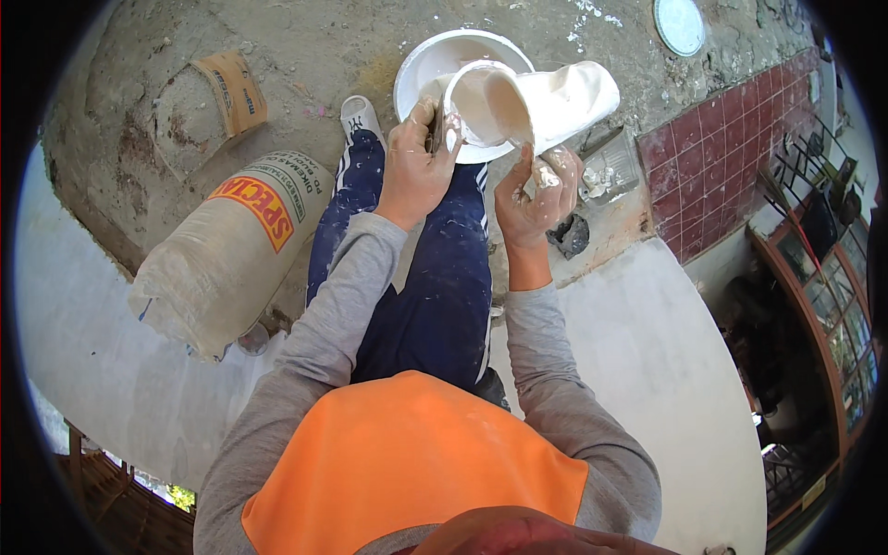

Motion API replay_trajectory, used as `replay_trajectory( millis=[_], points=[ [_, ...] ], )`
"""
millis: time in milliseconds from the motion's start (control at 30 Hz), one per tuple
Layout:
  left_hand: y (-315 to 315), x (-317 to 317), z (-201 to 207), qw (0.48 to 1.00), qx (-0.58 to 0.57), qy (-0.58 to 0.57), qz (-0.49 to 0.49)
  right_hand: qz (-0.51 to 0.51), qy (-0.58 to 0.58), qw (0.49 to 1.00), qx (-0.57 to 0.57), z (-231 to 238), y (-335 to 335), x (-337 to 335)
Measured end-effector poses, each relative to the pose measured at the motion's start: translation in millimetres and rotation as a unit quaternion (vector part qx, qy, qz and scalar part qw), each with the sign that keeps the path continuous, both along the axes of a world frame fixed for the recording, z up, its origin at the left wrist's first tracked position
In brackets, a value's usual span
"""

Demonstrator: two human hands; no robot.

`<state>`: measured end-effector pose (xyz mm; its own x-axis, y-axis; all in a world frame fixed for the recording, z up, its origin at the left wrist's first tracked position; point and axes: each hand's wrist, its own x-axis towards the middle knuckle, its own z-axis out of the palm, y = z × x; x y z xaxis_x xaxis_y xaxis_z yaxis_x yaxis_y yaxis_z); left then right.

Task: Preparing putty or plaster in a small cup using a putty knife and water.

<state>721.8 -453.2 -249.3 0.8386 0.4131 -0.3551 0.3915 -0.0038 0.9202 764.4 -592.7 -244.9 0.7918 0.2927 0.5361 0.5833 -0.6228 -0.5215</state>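
A white, dented plastic container point(572, 95) lies tilted on its side, its round mouth turned toward me and its inside coated with pale residue. My left hand point(418, 165) is closed on the left of its rim, with white smears on the fingers. Around the lower right of the same rim, my right hand point(541, 192) is closed too, its knuckles caked with white paste. Beneath and behind the container is a wide white basin point(418, 69), partly hidden by it; I cannot tell whether the two touch.
A large filled sack point(227, 254) lies to my left, beyond it an opened paper bag point(231, 92) of grey powder. At right are a smeared tray point(606, 171), a dark lump point(569, 236) and red floor tiles point(712, 153). A white round lid point(680, 25) lies farther back.
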Motion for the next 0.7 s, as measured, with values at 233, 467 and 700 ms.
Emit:
replay_trajectory(
  millis=[233, 467, 700],
  points=[
    [-8.7, 10.1, 22.6, 0.993, 0.062, -0.094, 0.019, 0.042, -0.083, 0.995, -0.042, 32.8, -1.6, 9.6],
    [-10.2, 27.3, 60.4, 0.990, 0.057, -0.123, 0.049, 0.052, -0.120, 0.990, -0.056, 66.4, 4.4, 27.5],
    [-1.6, 53.3, 97.2, 0.970, 0.068, -0.219, 0.084, 0.040, -0.159, 0.982, -0.091, 106.7, 18.2, 47.6]
  ],
)
